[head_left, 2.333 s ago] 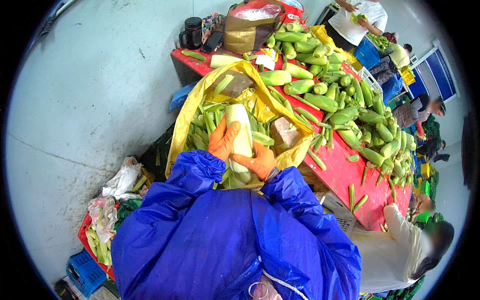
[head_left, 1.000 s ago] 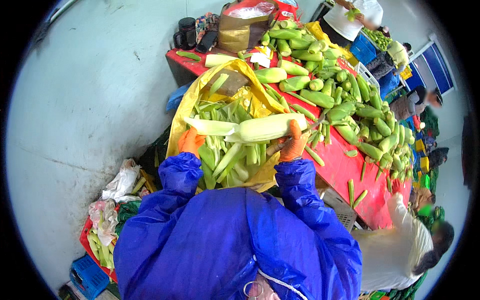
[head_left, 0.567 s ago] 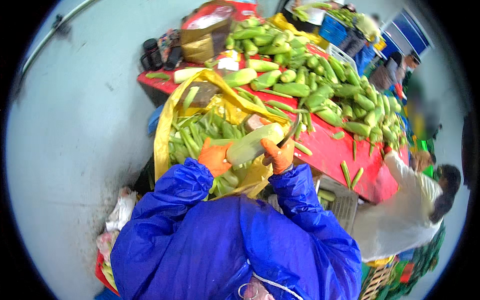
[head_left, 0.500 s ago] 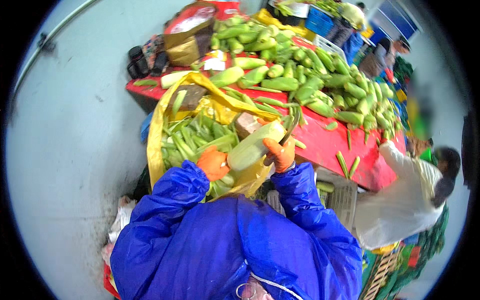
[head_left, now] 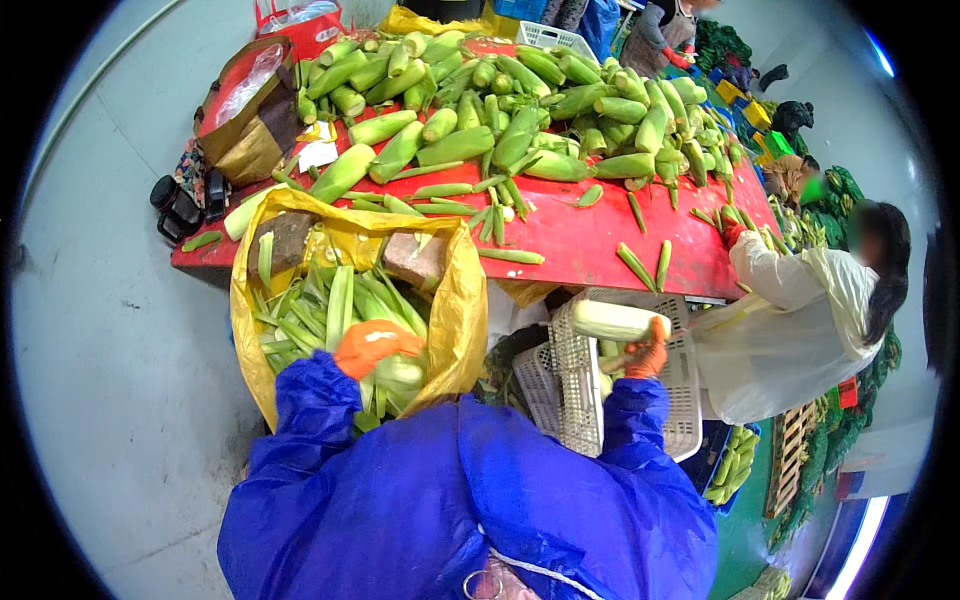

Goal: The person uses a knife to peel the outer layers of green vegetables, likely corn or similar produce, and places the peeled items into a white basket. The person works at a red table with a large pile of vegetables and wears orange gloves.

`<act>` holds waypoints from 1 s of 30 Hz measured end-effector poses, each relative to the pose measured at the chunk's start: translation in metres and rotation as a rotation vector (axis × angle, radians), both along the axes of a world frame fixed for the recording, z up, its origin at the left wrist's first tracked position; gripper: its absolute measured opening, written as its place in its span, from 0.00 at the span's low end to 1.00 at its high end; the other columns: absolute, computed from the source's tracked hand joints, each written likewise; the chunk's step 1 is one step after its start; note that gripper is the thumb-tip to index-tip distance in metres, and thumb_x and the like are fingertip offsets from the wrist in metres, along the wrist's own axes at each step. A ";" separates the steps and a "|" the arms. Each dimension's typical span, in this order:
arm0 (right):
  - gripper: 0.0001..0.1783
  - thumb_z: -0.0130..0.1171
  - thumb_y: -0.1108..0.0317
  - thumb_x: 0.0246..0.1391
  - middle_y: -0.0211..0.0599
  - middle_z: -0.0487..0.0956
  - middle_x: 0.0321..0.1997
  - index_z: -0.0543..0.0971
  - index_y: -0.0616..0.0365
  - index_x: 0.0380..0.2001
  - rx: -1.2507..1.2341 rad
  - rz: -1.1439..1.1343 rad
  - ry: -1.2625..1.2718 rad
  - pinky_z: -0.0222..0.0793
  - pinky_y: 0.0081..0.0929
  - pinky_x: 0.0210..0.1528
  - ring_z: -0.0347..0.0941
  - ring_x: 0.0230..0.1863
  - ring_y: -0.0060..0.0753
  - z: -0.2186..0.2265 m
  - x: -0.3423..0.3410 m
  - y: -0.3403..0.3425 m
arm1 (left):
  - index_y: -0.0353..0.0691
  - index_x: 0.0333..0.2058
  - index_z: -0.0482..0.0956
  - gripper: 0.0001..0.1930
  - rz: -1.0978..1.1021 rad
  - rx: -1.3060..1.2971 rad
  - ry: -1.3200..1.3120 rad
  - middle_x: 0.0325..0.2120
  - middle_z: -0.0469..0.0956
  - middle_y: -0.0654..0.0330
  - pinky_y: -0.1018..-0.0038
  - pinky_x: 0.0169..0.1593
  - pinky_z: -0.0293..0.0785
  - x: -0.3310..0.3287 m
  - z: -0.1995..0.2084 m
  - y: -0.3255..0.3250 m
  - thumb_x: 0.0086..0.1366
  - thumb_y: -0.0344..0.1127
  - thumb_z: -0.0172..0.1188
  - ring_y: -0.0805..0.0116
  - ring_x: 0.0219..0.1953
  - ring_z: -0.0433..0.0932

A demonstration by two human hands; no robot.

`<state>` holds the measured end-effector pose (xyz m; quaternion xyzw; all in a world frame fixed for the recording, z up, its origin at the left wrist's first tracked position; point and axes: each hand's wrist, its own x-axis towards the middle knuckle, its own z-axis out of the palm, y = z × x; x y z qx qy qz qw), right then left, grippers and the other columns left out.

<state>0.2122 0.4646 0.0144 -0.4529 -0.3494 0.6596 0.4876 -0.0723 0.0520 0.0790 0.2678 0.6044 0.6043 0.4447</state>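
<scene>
My right hand (head_left: 648,350), in an orange glove, is closed around a peeled, pale ear of corn (head_left: 612,321). It holds the ear sideways above a white plastic crate (head_left: 683,400). Whether anything else is in that hand I cannot make out. To the left, my left hand (head_left: 372,347), also in an orange glove, hovers over a yellow bag (head_left: 458,318) with its fingers stretched to the right and slightly bent. Green husks (head_left: 340,305) fill the bag, and a pale green bulky piece (head_left: 400,372) lies just under those fingers.
Unpeeled corn (head_left: 520,135) is heaped across a red table (head_left: 560,225). Stone blocks (head_left: 415,258) sit at the bag's far rim. A brown bag (head_left: 245,125) and dark flask (head_left: 175,208) stand at the far left. A person in white (head_left: 800,330) works close on the right.
My right hand has carried the peeled ear right, from over the yellow bag to above the crate. My left hand has let go of the ear. The view has shifted right.
</scene>
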 end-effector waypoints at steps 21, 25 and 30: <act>0.37 0.66 0.39 0.44 0.41 0.80 0.23 0.74 0.61 0.45 -0.277 0.503 -0.116 0.61 0.28 0.15 0.70 0.15 0.33 -0.051 -0.359 0.160 | 0.32 0.61 0.63 0.30 0.843 -0.455 0.205 0.52 0.72 0.48 0.72 0.55 0.67 0.021 -0.047 -0.071 0.63 0.36 0.59 0.65 0.51 0.72; 0.33 0.65 0.35 0.42 0.38 0.73 0.18 0.79 0.59 0.30 -0.381 0.279 -0.253 0.62 0.29 0.18 0.64 0.16 0.30 -0.064 -0.399 0.177 | 0.32 0.61 0.62 0.29 0.949 -0.518 0.153 0.51 0.72 0.49 0.73 0.55 0.68 0.066 -0.048 -0.096 0.64 0.36 0.58 0.66 0.51 0.72; 0.30 0.67 0.39 0.43 0.36 0.75 0.22 0.80 0.59 0.31 -0.330 0.225 -0.133 0.64 0.28 0.21 0.67 0.19 0.29 -0.067 -0.407 0.183 | 0.35 0.62 0.63 0.28 0.935 -0.639 0.123 0.52 0.72 0.50 0.73 0.56 0.67 0.085 -0.031 -0.094 0.65 0.35 0.58 0.67 0.52 0.71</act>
